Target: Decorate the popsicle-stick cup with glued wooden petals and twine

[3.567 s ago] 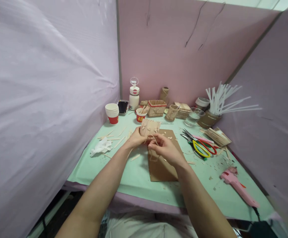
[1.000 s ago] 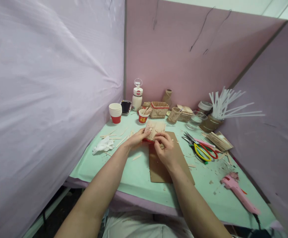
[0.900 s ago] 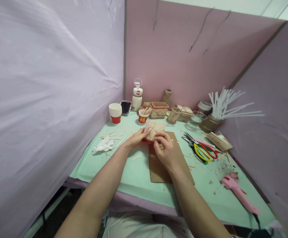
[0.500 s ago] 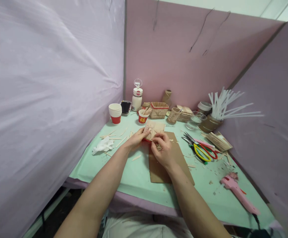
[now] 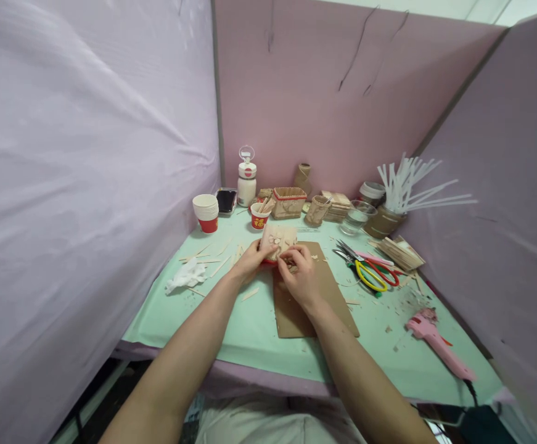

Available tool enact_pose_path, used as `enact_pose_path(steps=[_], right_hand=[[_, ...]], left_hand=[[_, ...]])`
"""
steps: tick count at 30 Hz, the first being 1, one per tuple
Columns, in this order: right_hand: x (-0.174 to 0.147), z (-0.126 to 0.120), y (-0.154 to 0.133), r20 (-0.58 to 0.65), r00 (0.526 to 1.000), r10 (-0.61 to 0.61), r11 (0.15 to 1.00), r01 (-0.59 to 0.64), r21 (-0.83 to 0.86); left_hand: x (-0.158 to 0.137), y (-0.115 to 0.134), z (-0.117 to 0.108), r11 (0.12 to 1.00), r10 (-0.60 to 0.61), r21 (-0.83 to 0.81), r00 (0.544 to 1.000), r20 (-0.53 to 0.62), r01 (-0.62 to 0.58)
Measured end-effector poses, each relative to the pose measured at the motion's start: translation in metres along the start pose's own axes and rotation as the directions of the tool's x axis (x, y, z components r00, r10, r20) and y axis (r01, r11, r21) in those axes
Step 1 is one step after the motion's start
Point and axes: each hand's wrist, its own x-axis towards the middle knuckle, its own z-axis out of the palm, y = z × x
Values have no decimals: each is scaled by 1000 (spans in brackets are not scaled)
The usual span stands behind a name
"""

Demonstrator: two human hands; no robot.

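Observation:
My left hand (image 5: 251, 259) grips the left side of a small pale wooden box (image 5: 278, 235) with a red edge at its lower side and raised bits of wood on the face toward me. Bent close together, the fingers of my right hand (image 5: 299, 271) touch that face at its lower right. Whether a small piece is pinched in them is too fine to make out. Box and hands are held over the far left part of a brown cardboard sheet (image 5: 317, 302).
Scissors (image 5: 365, 271) and a pink glue gun (image 5: 439, 345) lie at right. Behind stand a red paper cup (image 5: 259, 219), a finished-looking basket (image 5: 289, 203), a water bowl (image 5: 356, 217) and white glue sticks (image 5: 407, 185). Stacked cups (image 5: 206, 213) and crumpled tissue (image 5: 186, 275) are at left.
The whole view has shifted slightly, so things appear farther left. The box's decorated face is turned more toward me, and my right fingers remain at its lower right.

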Motion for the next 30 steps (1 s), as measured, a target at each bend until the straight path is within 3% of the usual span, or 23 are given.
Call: enact_pose_path(steps=[11,30], right_hand=[[0,4,-1,-44,999,-11,998,8,-60],[-3,2,-10,-83,997,-10,997,4,-81]], left_hand=[[1,-2,1,998,-63,-4,997,-43,63],[0,-9,12,996,-9,-88,998,-63,4]])
